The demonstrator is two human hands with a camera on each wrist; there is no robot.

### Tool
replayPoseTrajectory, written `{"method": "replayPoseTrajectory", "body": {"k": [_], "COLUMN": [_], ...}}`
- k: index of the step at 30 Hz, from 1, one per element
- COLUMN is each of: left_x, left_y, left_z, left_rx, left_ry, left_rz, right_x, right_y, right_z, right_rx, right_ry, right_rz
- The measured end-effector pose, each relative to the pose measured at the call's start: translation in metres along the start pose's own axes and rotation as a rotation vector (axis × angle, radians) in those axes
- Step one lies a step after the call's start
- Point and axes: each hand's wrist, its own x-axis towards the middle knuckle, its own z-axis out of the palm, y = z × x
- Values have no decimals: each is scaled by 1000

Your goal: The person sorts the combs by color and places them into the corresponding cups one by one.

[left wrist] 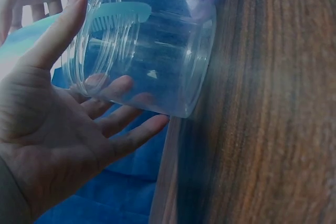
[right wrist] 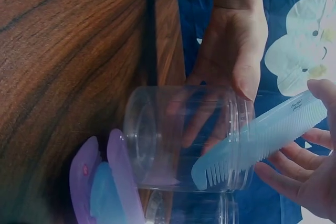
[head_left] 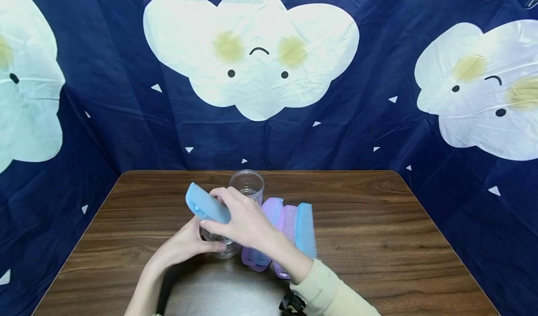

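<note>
Two hands busy: blue comb tilted into near jar

We use the near jar (left wrist: 157,51), clear with a threaded rim, as landmark. Far left of it: part of a white cloud (head_left: 29,92) on the dark blue cloth (head_left: 260,143). Touching the jar from the left: left hand (head_left: 185,243), grip closed round it, thumb at the rim, fingers along the opposite wall. Rising from the jar's mouth, leaning up to the left: light blue comb (head_left: 208,206). Both wrist views show its lower end inside the jar, coarse teeth seen through the wall; the rest sticks out. Jar base resting on the counter (head_left: 378,232) or just off it: we can't tell. Above and right of the jar: right hand (head_left: 245,220), grip pinching that comb, thumb against the fingers. Behind the jar, slightly right: second clear jar (head_left: 247,183); purple shows low at its wall, inside or behind we can't say. Right of the near jar, on the counter: purple combs (head_left: 289,222) and blue combs (head_left: 306,232), side by side, partly overlapping. Right of the jar and closer to us: small black item (head_left: 293,303) against a pale sleeve (head_left: 332,292). Well right of the jar: sideways cloud (head_left: 479,110) on the cloth.
</note>
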Motion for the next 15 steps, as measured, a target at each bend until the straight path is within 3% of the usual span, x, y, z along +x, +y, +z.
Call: {"method": "replayPoseTrajectory", "body": {"k": [15], "left_x": [3], "left_y": [-5], "left_z": [0], "left_rx": [-55], "left_ry": [-32], "left_rz": [43], "right_x": [-2], "right_y": [3], "right_z": [15], "right_rx": [-79], "right_ry": [-60], "right_rz": [44]}}
